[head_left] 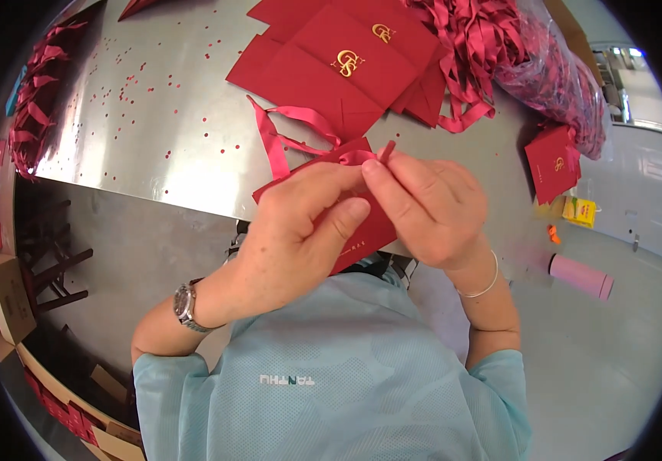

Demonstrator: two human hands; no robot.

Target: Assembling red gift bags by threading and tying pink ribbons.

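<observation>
A dark red paper bag [368,240] is at the near edge of the metal table, partly hidden by my hands. My left hand [289,223], with a watch on its wrist, curls over the bag's left side. Its index finger reaches toward the bag's top edge, and its thumb lies across the front. My right hand [435,211] pinches the end of a pinkish-red ribbon [357,157] between thumb and index finger at that edge. Beyond the left hand, a loop of ribbon [304,115] rests on the table. What the left hand's lower fingers touch is hidden.
Flat red bags [339,65] with gold marks overlap ahead. Tangled ribbons [473,46] spill from a clear plastic bag [557,84] at far right. Red dots [127,96] speckle the metal table [193,154]. A pink bottle [580,276] is at right, cardboard boxes [10,300] at left.
</observation>
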